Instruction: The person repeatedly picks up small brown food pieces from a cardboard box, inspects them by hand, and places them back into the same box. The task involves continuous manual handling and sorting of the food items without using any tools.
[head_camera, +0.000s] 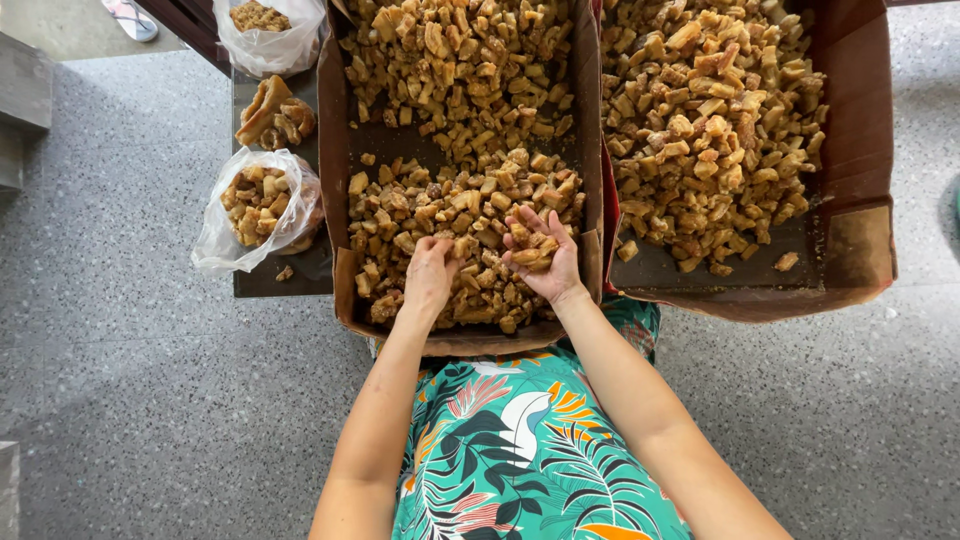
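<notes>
Two brown cardboard boxes hold golden-brown fried chunks. In the left box (341, 170), my left hand (430, 275) is curled down into the pile of chunks (455, 205), fingers closed around some pieces. My right hand (540, 255) is turned palm up over the same box, cupping a small heap of chunks (530, 245). The right box (860, 150) is heaped with more chunks (710, 110) and neither hand touches it.
A clear plastic bag (255, 210) partly filled with chunks sits left of the boxes on a dark surface (290, 280). Loose larger pieces (272, 110) and another bag (272, 30) lie behind it. Speckled grey floor (130, 330) surrounds everything. My leaf-patterned dress (520, 440) is below.
</notes>
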